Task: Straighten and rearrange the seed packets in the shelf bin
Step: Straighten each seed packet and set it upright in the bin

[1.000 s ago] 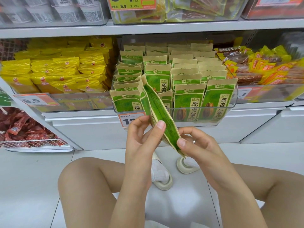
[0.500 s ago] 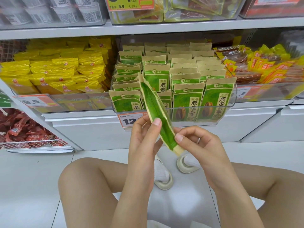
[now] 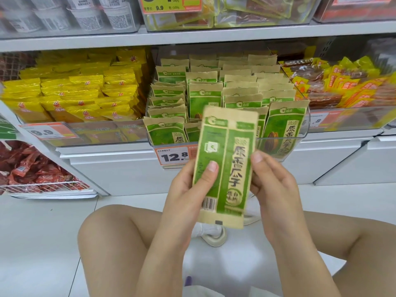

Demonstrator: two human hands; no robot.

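I hold one green and tan seed packet (image 3: 227,168) upright in front of the shelf, its back with the barcode facing me. My left hand (image 3: 188,189) grips its left edge, thumb pressed on the face. My right hand (image 3: 272,183) pinches its right edge. Behind it stands the clear shelf bin (image 3: 304,133) with several rows of the same green packets (image 3: 203,99); those in the left column (image 3: 167,103) lean and sit crooked.
Yellow snack packets (image 3: 75,97) fill the bin to the left, yellow and brown packs (image 3: 342,86) the bin to the right. A 12.8 price tag (image 3: 173,156) hangs under the seed bin. My knees and the white floor lie below.
The packet was edge-on to me and tilted; both hands have turned it flat and upright, so its back faces me, and raised it slightly toward the bin.
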